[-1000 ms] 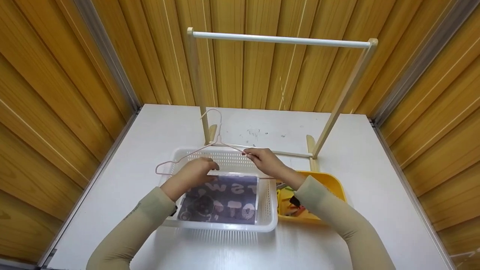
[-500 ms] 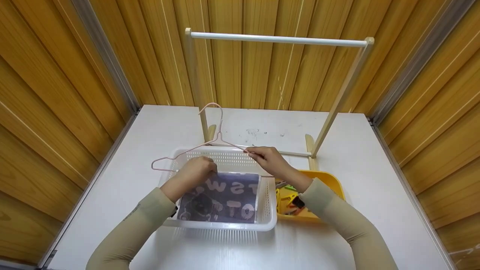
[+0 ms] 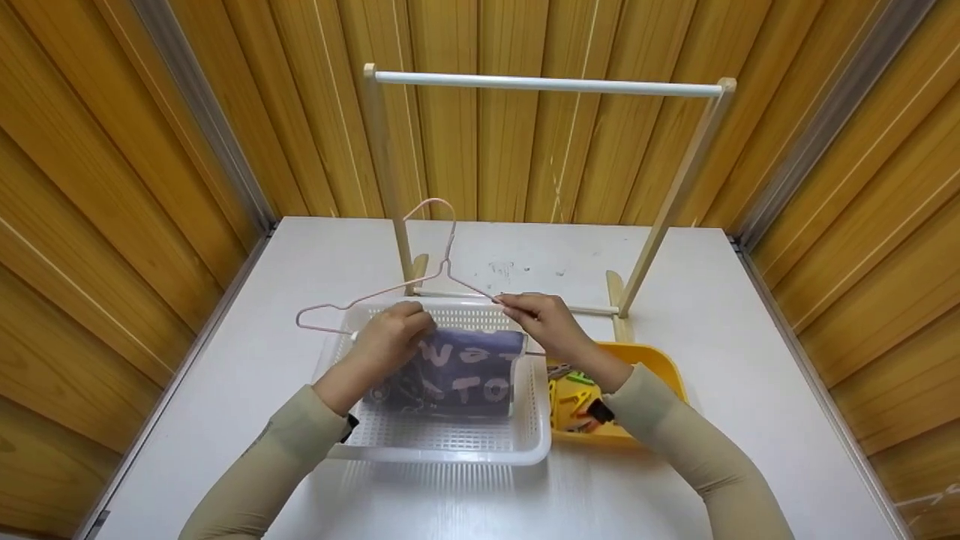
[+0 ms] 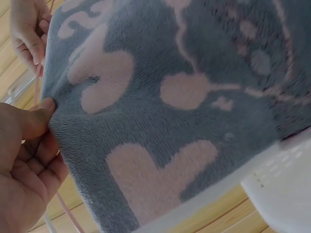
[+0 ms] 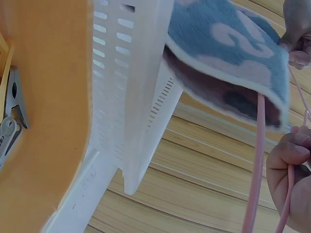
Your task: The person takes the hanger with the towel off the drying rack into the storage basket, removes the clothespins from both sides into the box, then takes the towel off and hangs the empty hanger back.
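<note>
A pink wire hanger [image 3: 390, 289] is held upright over the white basket, its hook pointing up. My right hand [image 3: 544, 322] pinches the hanger's right shoulder. Folded over the lower bar hangs a grey-blue towel [image 3: 465, 375] with pink letters and patterns. With thumb and fingers, my left hand [image 3: 390, 337] pinches the towel's folded top edge, as the left wrist view shows at the thumb [image 4: 41, 116]. In the right wrist view the pink bar [image 5: 260, 145] runs inside the fold of the towel, between its two layers.
The white perforated basket [image 3: 480, 456] stands below the towel. Right of it sits a yellow tray [image 3: 667, 367] with several clothespins [image 3: 577, 401]. Behind them rises a wooden rack with a white rail [image 3: 547, 82]. Wood-patterned walls enclose the white table [image 3: 750, 420].
The towel has risen in the basket, and its lower edge now hangs farther from the front rim. The hanger has lifted slightly, its hook moving up and right. The left fingers have closed on the towel.
</note>
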